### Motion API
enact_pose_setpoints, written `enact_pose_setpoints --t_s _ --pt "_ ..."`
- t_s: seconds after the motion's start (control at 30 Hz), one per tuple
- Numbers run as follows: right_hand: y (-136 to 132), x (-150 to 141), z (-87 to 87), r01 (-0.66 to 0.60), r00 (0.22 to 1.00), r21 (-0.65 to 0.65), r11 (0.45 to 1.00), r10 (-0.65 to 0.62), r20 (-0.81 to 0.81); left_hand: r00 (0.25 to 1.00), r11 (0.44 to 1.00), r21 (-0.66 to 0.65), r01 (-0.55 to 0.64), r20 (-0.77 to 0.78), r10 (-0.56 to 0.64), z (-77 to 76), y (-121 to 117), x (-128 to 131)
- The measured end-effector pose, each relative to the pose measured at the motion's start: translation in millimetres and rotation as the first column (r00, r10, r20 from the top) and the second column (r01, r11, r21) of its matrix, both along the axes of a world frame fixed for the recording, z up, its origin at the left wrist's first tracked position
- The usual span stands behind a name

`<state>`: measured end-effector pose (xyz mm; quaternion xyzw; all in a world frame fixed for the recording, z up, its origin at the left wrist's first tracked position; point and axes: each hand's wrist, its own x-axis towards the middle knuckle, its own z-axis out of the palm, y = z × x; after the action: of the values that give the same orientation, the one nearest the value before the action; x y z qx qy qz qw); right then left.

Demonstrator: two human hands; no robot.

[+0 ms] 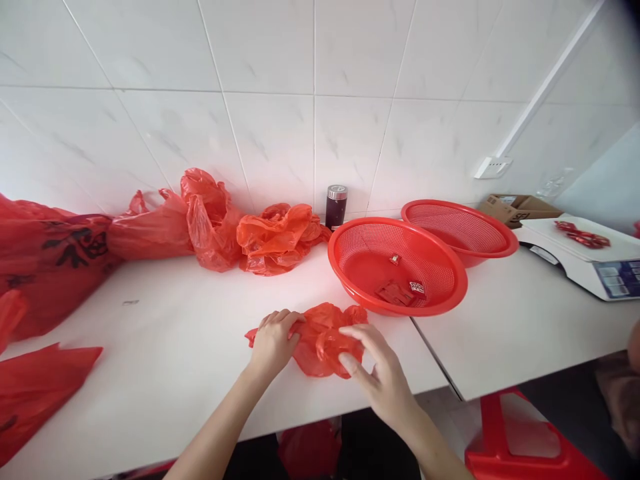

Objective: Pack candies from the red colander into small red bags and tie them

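Observation:
A crumpled red plastic bag lies on the white table in front of me. My left hand is closed on its left end, fingers curled over the film. At the bag's right side is my right hand, thumb and fingers apart; whether its fingertips touch the film I cannot tell. Just behind the bag stands a red plastic basket with a few small red packets inside.
Several red bags line the wall, with a large printed one at left. A dark tumbler, a second basket, a cardboard box and a scale stand along the back. A red stool is below right.

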<state>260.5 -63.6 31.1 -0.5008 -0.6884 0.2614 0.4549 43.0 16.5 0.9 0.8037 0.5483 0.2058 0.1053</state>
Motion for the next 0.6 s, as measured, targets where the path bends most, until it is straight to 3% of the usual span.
enact_pose_setpoints --t_s 0.1,0.2,0.27,0.33,0.4,0.47,0.53,0.6 --pt "0.8 -13.1 5.3 -0.079 0.988 0.049 0.996 0.071 0.136 0.998 0.999 -0.027 -0.047 0.047 0.049 10.0 -11.3 4.4" --pt "-2.1 -19.3 9.1 -0.236 0.948 -0.011 0.972 0.233 0.218 0.974 0.975 -0.148 -0.165 0.128 0.184 20.4 -16.2 3.3" --pt "-3.5 -16.7 6.5 -0.337 0.895 -0.101 0.936 0.352 0.274 0.934 0.944 -0.260 -0.201 0.241 0.265 26.2 -15.9 -2.8" --pt "-2.5 -8.2 1.5 -0.364 0.844 -0.176 0.915 0.403 0.353 0.840 0.911 -0.388 -0.141 0.440 0.318 31.4 -14.6 -12.3" --pt "1.4 3.3 0.0 -0.326 0.809 -0.225 0.918 0.395 0.435 0.674 0.864 -0.502 -0.039 0.625 0.394 36.6 -14.1 -22.6" --pt "6.2 12.3 7.2 -0.297 0.792 -0.260 0.919 0.389 0.471 0.531 0.825 -0.565 0.001 0.700 0.478 41.8 -15.5 -30.3" --pt "8.3 13.7 22.8 -0.292 0.817 -0.192 0.937 0.349 0.459 0.486 0.824 -0.566 -0.021 0.714 0.503 46.3 -18.6 -32.7" --pt "5.8 5.2 40.2 -0.263 0.892 0.004 0.965 0.242 0.382 0.502 0.840 -0.542 -0.031 0.718 0.482 49.0 -22.5 -29.2"
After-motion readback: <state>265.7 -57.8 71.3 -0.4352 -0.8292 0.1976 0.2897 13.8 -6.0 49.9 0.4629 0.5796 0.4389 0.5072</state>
